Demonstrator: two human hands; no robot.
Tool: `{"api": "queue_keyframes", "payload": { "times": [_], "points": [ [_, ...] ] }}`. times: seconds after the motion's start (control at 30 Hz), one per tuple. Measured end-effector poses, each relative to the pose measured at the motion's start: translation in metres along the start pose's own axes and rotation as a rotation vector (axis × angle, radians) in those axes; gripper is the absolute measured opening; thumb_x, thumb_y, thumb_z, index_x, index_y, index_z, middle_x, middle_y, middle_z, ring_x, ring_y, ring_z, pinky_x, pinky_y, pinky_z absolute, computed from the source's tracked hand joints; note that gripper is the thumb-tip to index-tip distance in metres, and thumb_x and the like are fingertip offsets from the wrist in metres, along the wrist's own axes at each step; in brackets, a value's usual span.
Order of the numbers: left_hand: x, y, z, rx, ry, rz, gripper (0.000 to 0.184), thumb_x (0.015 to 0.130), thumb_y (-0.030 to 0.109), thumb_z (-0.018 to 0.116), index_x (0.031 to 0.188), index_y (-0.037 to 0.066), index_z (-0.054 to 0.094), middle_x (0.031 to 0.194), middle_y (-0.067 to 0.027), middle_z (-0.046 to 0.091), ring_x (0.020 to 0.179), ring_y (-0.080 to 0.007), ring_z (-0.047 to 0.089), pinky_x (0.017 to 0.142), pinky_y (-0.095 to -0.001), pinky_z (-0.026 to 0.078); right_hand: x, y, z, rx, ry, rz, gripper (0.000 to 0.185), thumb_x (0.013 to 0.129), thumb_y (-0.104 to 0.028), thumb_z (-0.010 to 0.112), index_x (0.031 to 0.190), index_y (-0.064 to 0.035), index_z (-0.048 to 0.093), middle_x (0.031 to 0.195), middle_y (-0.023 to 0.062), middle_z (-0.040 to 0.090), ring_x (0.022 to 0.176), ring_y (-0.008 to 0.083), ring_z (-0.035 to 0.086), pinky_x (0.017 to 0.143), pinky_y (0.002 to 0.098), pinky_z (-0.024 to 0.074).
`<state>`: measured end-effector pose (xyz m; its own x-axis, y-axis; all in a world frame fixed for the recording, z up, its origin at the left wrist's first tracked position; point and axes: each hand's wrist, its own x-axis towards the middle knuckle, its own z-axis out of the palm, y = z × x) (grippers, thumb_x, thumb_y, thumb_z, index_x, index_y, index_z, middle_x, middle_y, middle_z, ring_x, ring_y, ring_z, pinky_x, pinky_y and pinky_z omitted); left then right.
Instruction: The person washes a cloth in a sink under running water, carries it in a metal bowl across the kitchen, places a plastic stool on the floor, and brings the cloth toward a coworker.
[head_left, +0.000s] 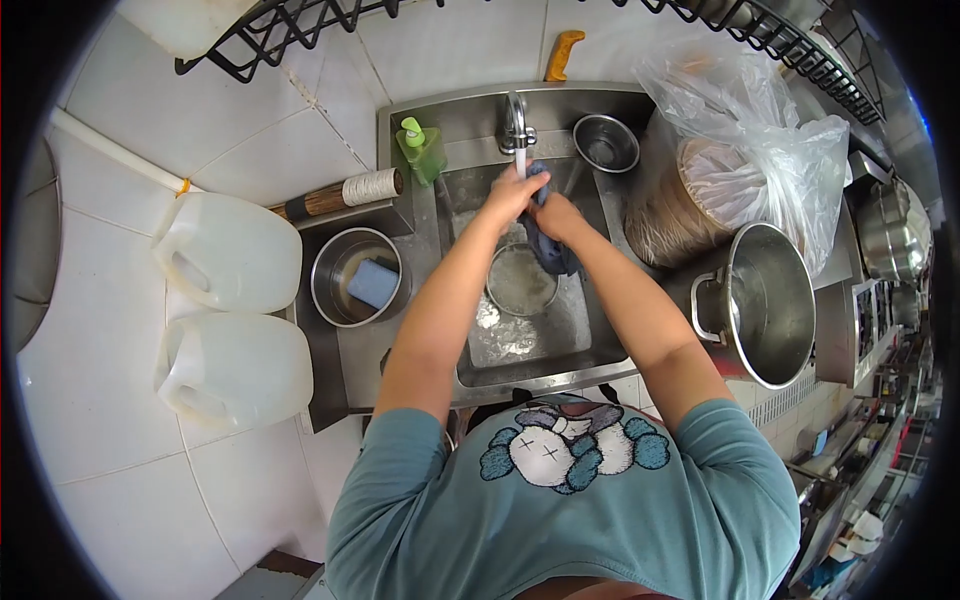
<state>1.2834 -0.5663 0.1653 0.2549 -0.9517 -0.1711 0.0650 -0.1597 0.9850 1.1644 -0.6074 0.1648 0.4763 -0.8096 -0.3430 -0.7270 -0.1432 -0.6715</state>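
Note:
Under the running faucet [516,125], my left hand [512,192] and my right hand [556,214] are close together, both closed on a dark blue-grey cloth [545,250]. The cloth hangs down from between my hands into the metal sink [590,340]. Water from the spout falls onto my left hand and the cloth. Below my hands, a round metal bowl [522,281] sits in the sink, partly covered by the hanging cloth.
Left of the sink are a pot [325,290] with a blue sponge [373,284], a green soap bottle [424,155] and two plastic jugs [245,250]. Right are a small bowl [606,145], a large pot [770,300] and a bagged container [680,205]. A black rack [290,30] hangs above.

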Motion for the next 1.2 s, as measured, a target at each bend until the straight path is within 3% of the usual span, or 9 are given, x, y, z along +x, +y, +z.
{"api": "queue_keyframes", "payload": {
  "times": [0.13, 0.33, 0.47, 0.63, 0.73, 0.83, 0.9, 1.0, 1.2],
  "points": [
    [-0.030, -0.037, 0.017, -0.733, 0.056, -0.118, 0.068, 0.090, 0.053, 0.056, 0.136, 0.004, 0.044, 0.134, -0.0118, 0.050, 0.124, -0.0214, 0.044, 0.105, -0.0360, 0.032, 0.004, -0.022, -0.012, 0.806, -0.053, 0.161, 0.030, 0.090, -0.020, 0.058, 0.097, 0.0080, 0.063, 0.089, 0.0164, 0.067, 0.077, 0.0267, 0.065, 0.069, 0.0368, 0.0510],
    [-0.035, -0.113, -0.004, -0.232, 0.050, -0.364, 0.053, 0.092, 0.041, 0.054, 0.133, 0.008, 0.051, 0.130, -0.0096, 0.054, 0.124, -0.0243, 0.047, 0.106, -0.0388, 0.033, -0.030, -0.026, -0.018, 1.241, -0.162, -0.026, 0.023, 0.093, -0.013, 0.053, 0.109, 0.0032, 0.059, 0.099, 0.0127, 0.066, 0.079, 0.0243, 0.065, 0.072, 0.0361, 0.0540],
    [-0.025, -0.059, 0.002, -0.740, 0.285, -0.624, 0.043, 0.087, 0.032, 0.060, 0.121, 0.005, 0.060, 0.118, -0.0102, 0.061, 0.113, -0.0244, 0.055, 0.098, -0.0388, 0.042, -0.022, 0.001, 0.009, 1.565, -0.295, 0.250, 0.032, 0.097, -0.023, 0.047, 0.116, 0.0005, 0.055, 0.108, 0.0145, 0.065, 0.091, 0.0295, 0.066, 0.086, 0.0415, 0.0525],
    [-0.042, -0.029, 0.053, -0.438, 0.310, 0.055, 0.028, 0.080, 0.025, 0.068, 0.098, 0.003, 0.067, 0.099, -0.0057, 0.064, 0.083, -0.0209, 0.060, 0.077, -0.0342, 0.049, 0.042, 0.061, 0.044, 1.757, -0.601, 0.137, 0.052, 0.093, -0.055, 0.044, 0.110, -0.0087, 0.060, 0.107, 0.0123, 0.063, 0.097, 0.0309, 0.061, 0.088, 0.0508, 0.0478],
    [-0.051, -0.039, 0.070, -0.032, 0.596, 0.312, 0.025, 0.077, 0.027, 0.071, 0.084, 0.002, 0.071, 0.099, -0.0087, 0.065, 0.096, -0.0289, 0.058, 0.088, -0.0400, 0.044, 0.032, 0.051, 0.044, 1.879, -1.068, -0.028, 0.043, 0.094, -0.053, 0.045, 0.109, -0.0148, 0.059, 0.097, 0.0122, 0.061, 0.088, 0.0309, 0.059, 0.082, 0.0515, 0.0488],
    [-0.086, -0.007, 0.074, 0.227, 0.518, 0.602, 0.013, 0.071, 0.013, 0.067, 0.077, 0.001, 0.067, 0.089, -0.0102, 0.062, 0.082, -0.0307, 0.053, 0.085, -0.0394, 0.039, 0.014, 0.034, 0.040, 1.534, -0.768, -0.207, 0.032, 0.094, -0.036, 0.048, 0.116, -0.0133, 0.056, 0.100, 0.0120, 0.061, 0.093, 0.0294, 0.059, 0.086, 0.0487, 0.0486],
    [-0.097, -0.008, 0.079, 0.264, 0.483, 0.614, 0.014, 0.068, 0.014, 0.067, 0.071, 0.002, 0.064, 0.084, -0.0093, 0.061, 0.082, -0.0306, 0.054, 0.082, -0.0402, 0.039, 0.009, 0.030, 0.041, 1.297, -0.571, -0.313, 0.029, 0.094, -0.025, 0.050, 0.120, -0.0123, 0.054, 0.102, 0.0118, 0.061, 0.096, 0.0284, 0.059, 0.088, 0.0468, 0.0485],
    [-0.097, -0.006, 0.080, 0.397, 0.498, 0.636, 0.018, 0.063, 0.014, 0.066, 0.060, 0.003, 0.052, 0.072, -0.0094, 0.057, 0.076, -0.0324, 0.054, 0.073, -0.0404, 0.039, 0.024, 0.032, 0.055, 1.820, -1.040, -0.276, 0.032, 0.094, -0.017, 0.051, 0.124, -0.0069, 0.053, 0.109, 0.0111, 0.061, 0.099, 0.0230, 0.058, 0.092, 0.0365, 0.0474],
    [-0.059, 0.001, 0.050, 0.502, 0.712, 0.555, 0.025, 0.068, 0.018, 0.069, 0.061, 0.005, 0.049, 0.069, -0.0132, 0.059, 0.067, -0.0389, 0.058, 0.059, -0.0466, 0.043, 0.038, 0.046, 0.069, 1.746, -0.543, -0.166, 0.034, 0.093, -0.028, 0.050, 0.114, -0.0032, 0.058, 0.104, 0.0108, 0.064, 0.093, 0.0235, 0.063, 0.084, 0.0387, 0.0504]
  ]
}}
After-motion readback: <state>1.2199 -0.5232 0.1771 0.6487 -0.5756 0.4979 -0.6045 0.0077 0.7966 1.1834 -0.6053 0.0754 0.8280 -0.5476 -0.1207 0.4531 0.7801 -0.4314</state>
